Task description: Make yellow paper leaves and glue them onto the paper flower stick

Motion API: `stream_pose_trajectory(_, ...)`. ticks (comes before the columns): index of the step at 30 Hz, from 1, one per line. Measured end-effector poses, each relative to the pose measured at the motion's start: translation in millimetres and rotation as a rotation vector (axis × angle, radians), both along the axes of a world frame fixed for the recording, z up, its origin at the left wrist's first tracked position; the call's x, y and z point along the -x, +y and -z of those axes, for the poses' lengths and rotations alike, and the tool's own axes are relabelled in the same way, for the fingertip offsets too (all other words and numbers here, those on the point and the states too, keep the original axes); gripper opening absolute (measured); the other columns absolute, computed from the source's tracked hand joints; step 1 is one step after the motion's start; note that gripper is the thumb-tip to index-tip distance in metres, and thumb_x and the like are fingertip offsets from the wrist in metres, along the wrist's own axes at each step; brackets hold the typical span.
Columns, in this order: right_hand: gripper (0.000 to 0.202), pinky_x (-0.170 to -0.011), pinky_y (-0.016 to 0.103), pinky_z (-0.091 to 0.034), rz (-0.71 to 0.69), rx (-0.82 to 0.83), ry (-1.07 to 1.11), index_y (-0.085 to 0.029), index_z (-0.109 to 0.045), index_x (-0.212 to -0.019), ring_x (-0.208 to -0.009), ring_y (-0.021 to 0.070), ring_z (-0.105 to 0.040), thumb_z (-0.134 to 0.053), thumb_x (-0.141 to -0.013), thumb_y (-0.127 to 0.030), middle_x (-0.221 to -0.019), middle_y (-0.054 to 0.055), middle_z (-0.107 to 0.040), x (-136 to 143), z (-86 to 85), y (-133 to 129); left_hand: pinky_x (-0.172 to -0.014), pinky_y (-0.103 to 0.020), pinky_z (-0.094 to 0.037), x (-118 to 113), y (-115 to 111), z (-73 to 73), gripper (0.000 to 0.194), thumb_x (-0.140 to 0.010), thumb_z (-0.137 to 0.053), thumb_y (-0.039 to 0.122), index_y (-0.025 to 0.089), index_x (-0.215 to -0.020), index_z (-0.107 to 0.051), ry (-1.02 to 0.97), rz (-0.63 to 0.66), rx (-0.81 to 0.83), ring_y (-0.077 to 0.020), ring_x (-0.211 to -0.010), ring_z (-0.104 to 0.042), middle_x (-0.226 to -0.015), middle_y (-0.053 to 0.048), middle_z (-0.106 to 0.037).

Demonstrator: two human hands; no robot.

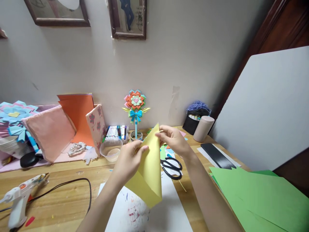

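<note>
A sheet of yellow paper (151,161) is held up above the table, bent over so that one corner points upward. My left hand (131,158) grips its left side, thumb on the near face and fingers behind. At the upper right edge, near the top corner, my right hand (172,138) pinches the paper between thumb and fingers. Below them lies a white sheet (166,209) marked with coloured strokes. Black-handled scissors (172,167) rest just right of the yellow paper, their blades hidden.
A glue gun (21,196) with a black cord lies at left. Behind stand a paper flower (135,101), markers (116,132), a clear plastic bowl (111,150) and a pink box (50,132). Green sheets (263,196) and a black phone-like slab (217,155) are at right.
</note>
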State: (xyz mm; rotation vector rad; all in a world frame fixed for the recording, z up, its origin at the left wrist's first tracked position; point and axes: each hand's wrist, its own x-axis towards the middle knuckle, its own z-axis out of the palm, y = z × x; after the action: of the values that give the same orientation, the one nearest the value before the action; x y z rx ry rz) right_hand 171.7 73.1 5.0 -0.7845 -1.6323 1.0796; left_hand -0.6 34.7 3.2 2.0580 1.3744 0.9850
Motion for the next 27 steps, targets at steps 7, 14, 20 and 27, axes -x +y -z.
stream_pose_trajectory(7,0.026,-0.05,0.022,-0.047,-0.032,0.027,-0.009,-0.015,-0.06,-0.078,-0.058,0.0112,-0.057,-0.055,-0.078,-0.04,-0.067,0.0,-0.059,5.7,7.9,8.0,-0.049,-0.022,-0.022,5.1,8.8,5.9,0.032,-0.083,-0.041,0.035,0.018,-0.057,-0.031,-0.005,-0.035,-0.025,-0.0094,-0.053,-0.032,-0.054,0.004,-0.033)
stream_pose_trajectory(14,0.024,-0.048,0.02,-0.046,-0.114,0.145,-0.096,-0.013,-0.061,-0.077,-0.057,0.0102,-0.057,-0.059,-0.075,-0.037,-0.067,0.001,-0.061,7.5,14.1,10.3,-0.048,-0.021,-0.021,8.3,16.9,11.5,0.032,-0.08,-0.044,0.035,0.018,-0.056,-0.031,-0.09,-0.033,0.02,-0.0088,-0.052,-0.029,-0.054,0.005,-0.027)
stream_pose_trajectory(20,0.025,-0.05,0.021,-0.048,-0.192,0.213,-0.112,-0.012,-0.061,-0.075,-0.058,0.0112,-0.059,-0.062,-0.072,-0.037,-0.066,0.001,-0.062,12.9,23.4,16.5,-0.046,-0.02,-0.021,12.7,22.4,13.0,0.031,-0.076,-0.047,0.035,0.017,-0.053,-0.035,-0.159,-0.043,0.041,-0.0081,-0.051,-0.028,-0.053,0.005,-0.029)
stream_pose_trajectory(27,0.027,-0.055,0.022,-0.048,-0.225,0.27,-0.157,-0.011,-0.063,-0.081,-0.064,0.0125,-0.061,-0.063,-0.071,-0.037,-0.073,0.003,-0.065,19.0,27.1,17.5,-0.044,-0.019,-0.024,16.0,28.8,12.5,0.033,-0.071,-0.051,0.041,0.016,-0.053,-0.04,-0.27,-0.069,0.139,-0.0078,-0.049,-0.032,-0.052,0.005,-0.034)
